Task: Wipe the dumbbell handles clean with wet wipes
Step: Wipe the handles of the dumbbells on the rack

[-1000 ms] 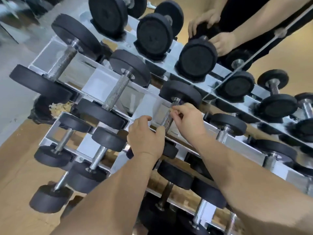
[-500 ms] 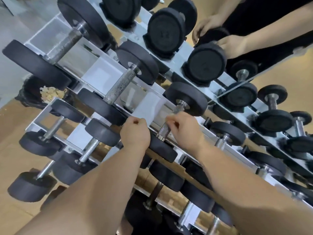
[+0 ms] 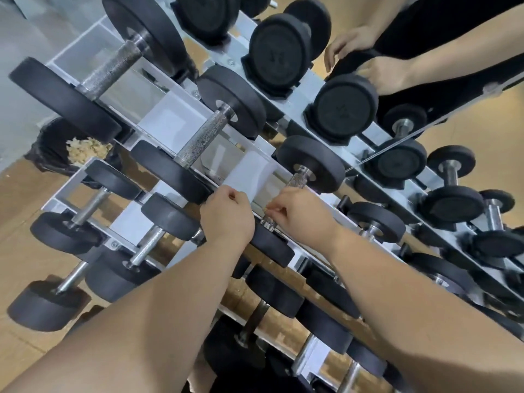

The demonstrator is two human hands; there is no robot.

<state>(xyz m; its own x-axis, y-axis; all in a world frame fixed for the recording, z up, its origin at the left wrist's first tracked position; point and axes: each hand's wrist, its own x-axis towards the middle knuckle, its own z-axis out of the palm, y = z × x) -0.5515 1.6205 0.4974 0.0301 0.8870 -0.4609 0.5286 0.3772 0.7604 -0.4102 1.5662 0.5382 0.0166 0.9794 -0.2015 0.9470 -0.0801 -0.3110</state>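
Dumbbell (image 3: 312,163), rubber-headed. Knurled handle (image 3: 297,181) runs under right hand (image 3: 302,215), fingers pinching it. Left hand (image 3: 226,219) just beside, curled, contents indiscernible. Likely heavy, rigid, grippy; hold mid-handle.

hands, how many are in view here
4. The left hand is curled mid-frame. Beside it, the right hand grips a dumbbell handle. A third hand and fourth hand touch the top-right dumbbell; these may be a mirror reflection.
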